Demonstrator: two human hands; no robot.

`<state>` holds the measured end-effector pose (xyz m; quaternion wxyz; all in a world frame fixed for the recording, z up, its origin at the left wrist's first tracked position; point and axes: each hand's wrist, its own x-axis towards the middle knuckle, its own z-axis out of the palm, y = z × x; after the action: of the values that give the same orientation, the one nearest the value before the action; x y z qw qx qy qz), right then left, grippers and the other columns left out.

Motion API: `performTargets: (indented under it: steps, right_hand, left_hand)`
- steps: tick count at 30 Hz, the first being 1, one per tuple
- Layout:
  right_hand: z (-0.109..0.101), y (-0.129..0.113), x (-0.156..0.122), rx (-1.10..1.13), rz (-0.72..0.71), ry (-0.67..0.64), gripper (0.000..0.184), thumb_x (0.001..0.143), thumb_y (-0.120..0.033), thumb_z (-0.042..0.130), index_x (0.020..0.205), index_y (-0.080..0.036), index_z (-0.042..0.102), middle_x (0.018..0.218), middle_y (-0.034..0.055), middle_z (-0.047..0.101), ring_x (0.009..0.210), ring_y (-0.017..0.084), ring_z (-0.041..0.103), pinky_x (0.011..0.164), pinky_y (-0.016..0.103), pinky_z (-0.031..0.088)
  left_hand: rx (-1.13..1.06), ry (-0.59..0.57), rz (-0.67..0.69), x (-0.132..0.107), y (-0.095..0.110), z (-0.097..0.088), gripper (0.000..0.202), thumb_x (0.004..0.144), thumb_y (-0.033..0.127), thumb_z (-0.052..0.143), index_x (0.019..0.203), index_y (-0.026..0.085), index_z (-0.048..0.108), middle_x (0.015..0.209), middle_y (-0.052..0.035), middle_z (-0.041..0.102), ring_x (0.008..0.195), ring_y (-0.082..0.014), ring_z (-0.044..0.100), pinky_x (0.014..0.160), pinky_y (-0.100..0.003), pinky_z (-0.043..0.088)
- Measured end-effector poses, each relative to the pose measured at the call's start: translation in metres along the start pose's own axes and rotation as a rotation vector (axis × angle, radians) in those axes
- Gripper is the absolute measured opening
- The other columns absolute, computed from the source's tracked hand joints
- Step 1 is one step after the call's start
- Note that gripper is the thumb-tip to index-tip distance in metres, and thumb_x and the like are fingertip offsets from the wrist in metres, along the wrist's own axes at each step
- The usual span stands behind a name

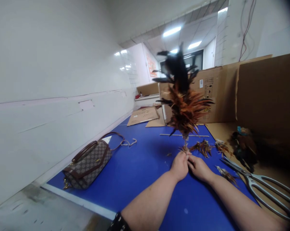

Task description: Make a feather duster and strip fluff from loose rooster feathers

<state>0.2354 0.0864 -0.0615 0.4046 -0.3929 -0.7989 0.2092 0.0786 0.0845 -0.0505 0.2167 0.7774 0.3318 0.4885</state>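
A feather duster (183, 106) stands upright over the blue mat (140, 173), its black and orange-brown feathers blurred by motion. My left hand (180, 166) is closed round the base of its stick. My right hand (199, 167) is closed right beside it, fingertips pinched at the same spot. Loose brown feathers (202, 147) lie just beyond my hands.
Large metal scissors (260, 184) lie at the right on cardboard. A pile of dark feathers (243, 147) sits behind them. A thin stick (183, 135) lies across the mat. A checked handbag (88, 165) rests at the left by the white wall. Cardboard boxes (255, 89) stand behind.
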Motion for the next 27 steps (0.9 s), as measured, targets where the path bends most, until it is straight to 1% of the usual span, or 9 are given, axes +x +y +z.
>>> performTargets:
  steps: [5, 11, 14, 17, 22, 27]
  right_hand:
    - [-0.0011, -0.0006, -0.0003, 0.0, 0.001, -0.003, 0.027, 0.098, -0.03, 0.048, 0.097, -0.018, 0.073, 0.097, 0.0117, 0.078, 0.087, 0.025, 0.072, 0.084, 0.037, 0.056]
    - [0.0002, 0.0019, -0.0002, 0.002, 0.007, -0.012, 0.027, 0.099, -0.032, 0.049, 0.094, -0.019, 0.073, 0.095, 0.0096, 0.078, 0.086, 0.024, 0.072, 0.082, 0.036, 0.056]
    - [0.0006, 0.0024, -0.0004, -0.004, 0.005, -0.017, 0.028, 0.099, -0.031, 0.049, 0.095, -0.019, 0.073, 0.095, 0.0097, 0.078, 0.086, 0.024, 0.072, 0.083, 0.036, 0.056]
    - [0.0002, 0.0013, -0.0006, -0.01, 0.0, -0.016, 0.029, 0.1, -0.032, 0.048, 0.097, -0.019, 0.073, 0.094, 0.0099, 0.077, 0.088, 0.024, 0.072, 0.085, 0.036, 0.056]
    - [-0.0003, 0.0014, -0.0008, -0.013, 0.0, -0.01, 0.031, 0.101, -0.034, 0.048, 0.099, -0.019, 0.074, 0.095, 0.0111, 0.078, 0.089, 0.024, 0.071, 0.085, 0.036, 0.056]
    - [0.0001, 0.0047, -0.0011, -0.014, -0.005, -0.016, 0.029, 0.101, -0.033, 0.049, 0.102, -0.019, 0.074, 0.1, 0.0112, 0.078, 0.091, 0.025, 0.072, 0.087, 0.037, 0.057]
  left_hand:
    - [-0.007, -0.004, -0.009, 0.0006, 0.0014, -0.0011, 0.027, 0.102, 0.021, 0.041, 0.113, 0.018, 0.066, 0.112, -0.0114, 0.07, 0.109, -0.0232, 0.065, 0.104, -0.044, 0.053]
    - [0.007, -0.008, -0.012, 0.0006, 0.0035, -0.0018, 0.025, 0.103, 0.023, 0.041, 0.105, 0.018, 0.065, 0.108, -0.0117, 0.069, 0.106, -0.0233, 0.065, 0.102, -0.045, 0.053]
    - [0.014, -0.016, -0.016, 0.0007, 0.0036, -0.0018, 0.025, 0.103, 0.023, 0.04, 0.105, 0.017, 0.064, 0.108, -0.0121, 0.069, 0.106, -0.0234, 0.065, 0.102, -0.044, 0.053]
    - [0.023, -0.014, -0.017, 0.0005, 0.0023, -0.0014, 0.027, 0.104, 0.023, 0.038, 0.106, 0.017, 0.064, 0.109, -0.0122, 0.069, 0.106, -0.0234, 0.065, 0.102, -0.045, 0.053]
    - [0.03, 0.007, 0.004, 0.0002, 0.0002, -0.0007, 0.03, 0.105, 0.026, 0.038, 0.115, 0.017, 0.064, 0.111, -0.0129, 0.069, 0.107, -0.0238, 0.065, 0.102, -0.044, 0.053]
    - [0.036, 0.001, 0.001, 0.0006, -0.0005, -0.0003, 0.03, 0.105, 0.027, 0.037, 0.112, 0.017, 0.064, 0.109, -0.0127, 0.069, 0.106, -0.024, 0.065, 0.102, -0.044, 0.053]
